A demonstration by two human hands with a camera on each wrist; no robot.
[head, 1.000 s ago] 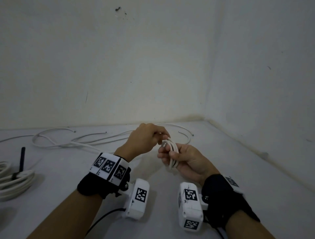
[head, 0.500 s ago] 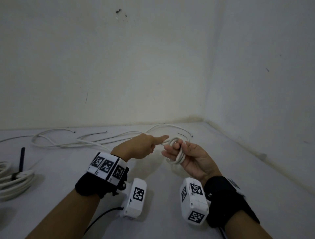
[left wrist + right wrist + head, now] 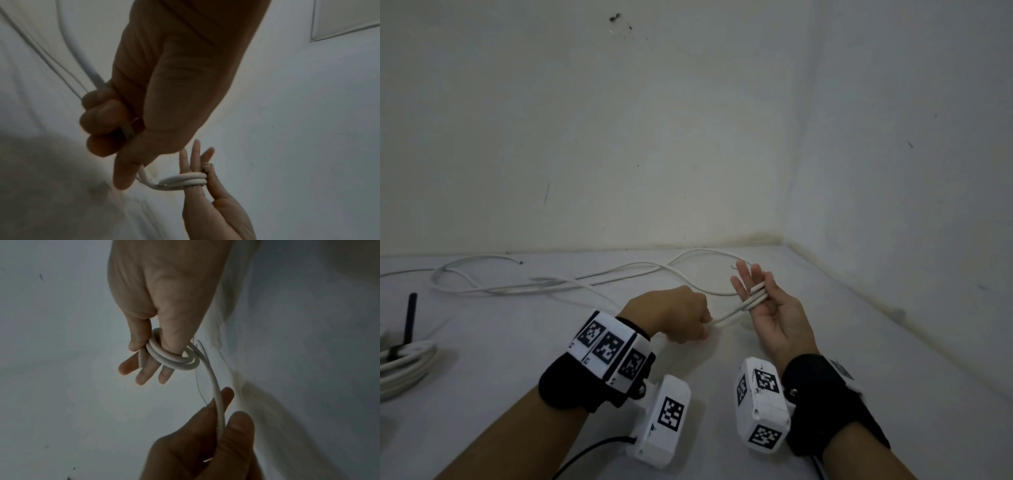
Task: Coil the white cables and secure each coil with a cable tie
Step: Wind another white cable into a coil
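A white cable (image 3: pixel 728 317) is wound in a few small loops (image 3: pixel 174 361) around the straight fingers of my right hand (image 3: pixel 758 291), palm up. Its thumb pinches the cable's cut end (image 3: pixel 206 167) against the fingers. My left hand (image 3: pixel 676 318) is a fist gripping the same cable (image 3: pixel 218 404) a short way to the left of the loops (image 3: pixel 185 180). The stretch between the hands runs nearly straight. Behind the left fist the cable trails off across the white surface (image 3: pixel 688 270).
Loose white cables (image 3: pixel 544 284) lie along the back of the surface. A finished white coil (image 3: pixel 404 363) with a black cable tie (image 3: pixel 411 315) sticking up sits at the far left. Walls meet in a corner (image 3: pixel 787 240) behind and right of the hands.
My right hand has uncurled, its fingers now straight with the loops around them. The left hand has drawn back to the left and closed into a fist on the cable.
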